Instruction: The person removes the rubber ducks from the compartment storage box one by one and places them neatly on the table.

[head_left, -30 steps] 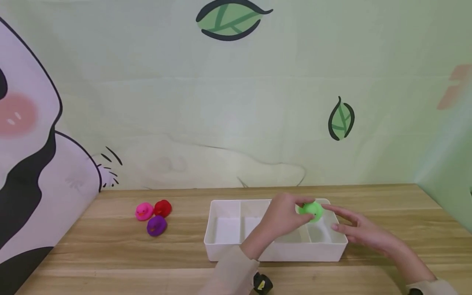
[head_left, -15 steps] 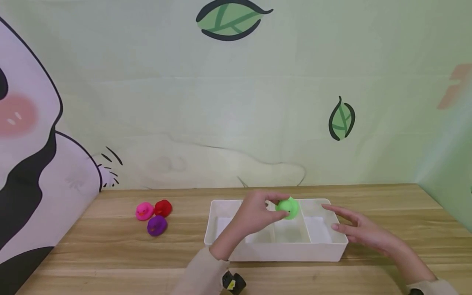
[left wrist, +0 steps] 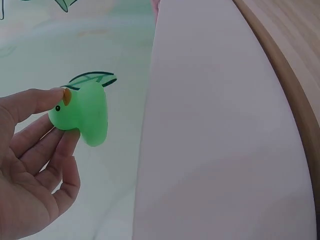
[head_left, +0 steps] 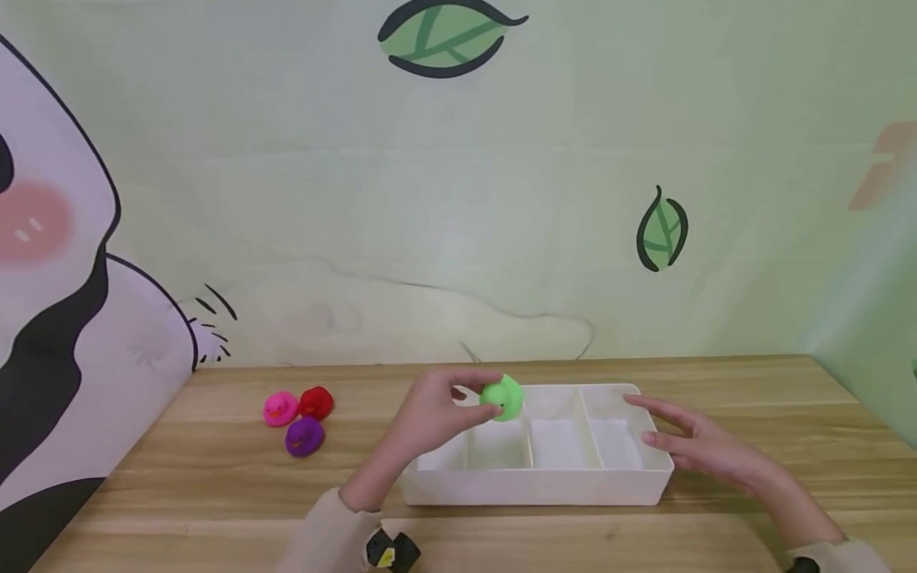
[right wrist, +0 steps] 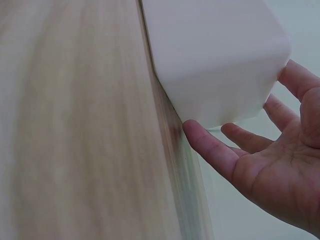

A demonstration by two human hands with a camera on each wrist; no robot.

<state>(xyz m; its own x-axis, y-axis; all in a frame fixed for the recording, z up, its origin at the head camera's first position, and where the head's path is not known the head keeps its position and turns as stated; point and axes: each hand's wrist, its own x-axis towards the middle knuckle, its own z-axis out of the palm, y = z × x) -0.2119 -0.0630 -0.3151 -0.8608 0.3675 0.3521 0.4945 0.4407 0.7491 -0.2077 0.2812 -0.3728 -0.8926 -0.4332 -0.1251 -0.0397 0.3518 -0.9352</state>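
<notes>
My left hand [head_left: 428, 415] pinches a light green toy duck [head_left: 507, 395] between thumb and fingers, above the second compartment from the left of a white divided box [head_left: 533, 488]. In the left wrist view the green duck [left wrist: 93, 117] shows its orange beak and a black eye, tilted in the fingertips. At the box's right end, my right hand [head_left: 709, 447] rests its fingers and thumb against the end wall and rim. The right wrist view shows that hand [right wrist: 280, 172] with spread, mostly straight fingers on the white wall [right wrist: 220, 95].
Left of the box, a pink duck [head_left: 280, 409], a red duck [head_left: 317, 403] and a purple duck [head_left: 305, 436] sit close together on the wooden table [head_left: 215, 493]. Behind the table hangs a pale green backdrop [head_left: 444, 199] with printed leaves and a panda.
Holding the green duck, my left hand has moved leftward over the box, from the rightmost compartment to the second from the left. The right hand and the box look unmoved.
</notes>
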